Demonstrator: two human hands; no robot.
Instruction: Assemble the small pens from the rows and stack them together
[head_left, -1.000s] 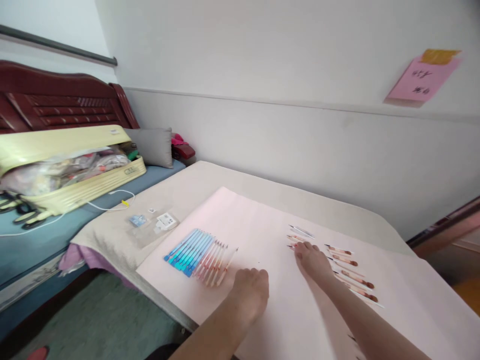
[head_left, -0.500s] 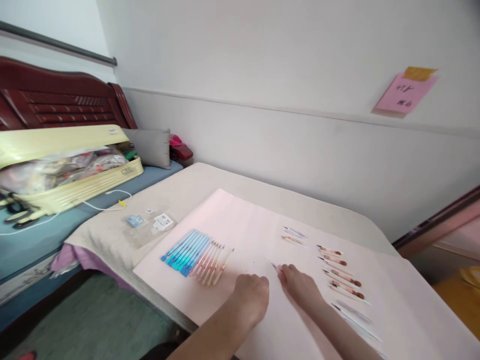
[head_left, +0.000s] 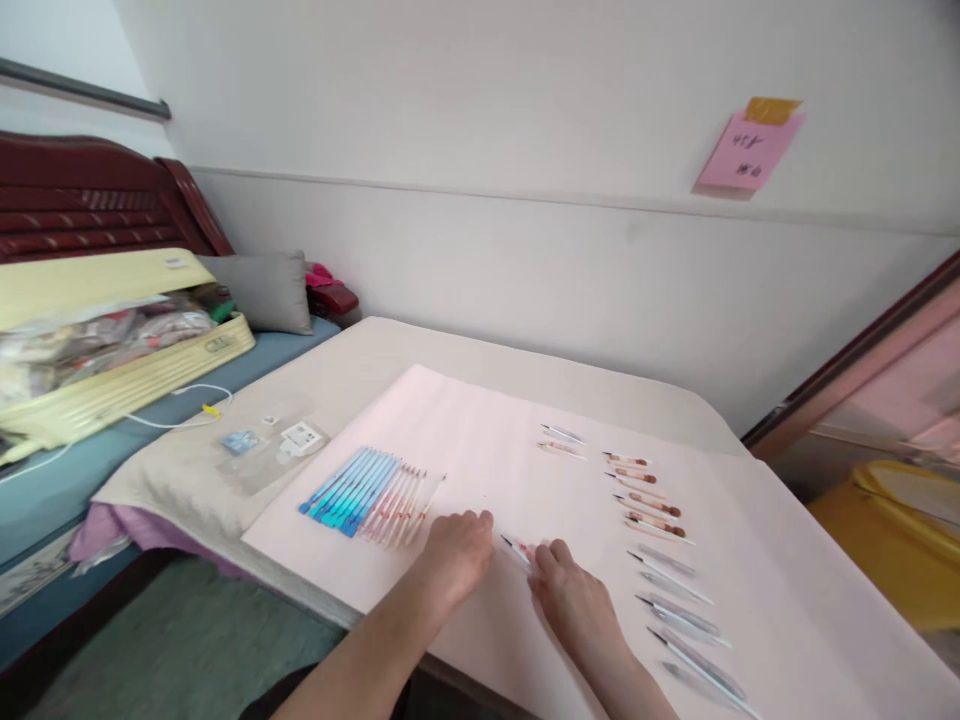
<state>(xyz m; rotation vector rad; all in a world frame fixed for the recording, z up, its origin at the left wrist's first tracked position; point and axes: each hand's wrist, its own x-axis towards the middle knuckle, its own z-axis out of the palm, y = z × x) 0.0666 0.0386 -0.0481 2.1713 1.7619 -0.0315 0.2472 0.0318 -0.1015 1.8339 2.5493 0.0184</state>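
- Sheet [head_left: 480, 430]: lying plain pale pink over the surface.
- Surface [head_left: 390, 350]: showing beige along its far edge.
- Pen row [head_left: 349, 485], left edge: running blue to turquoise, then pink-and-clear.
- Single pen [head_left: 517, 548], near edge: showing white with red.
- Brushes [head_left: 649, 500], right edge: showing coppery brown; the nearer brushes [head_left: 675, 590] are showing grey.

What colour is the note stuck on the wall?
The note is pink; head view shows it.
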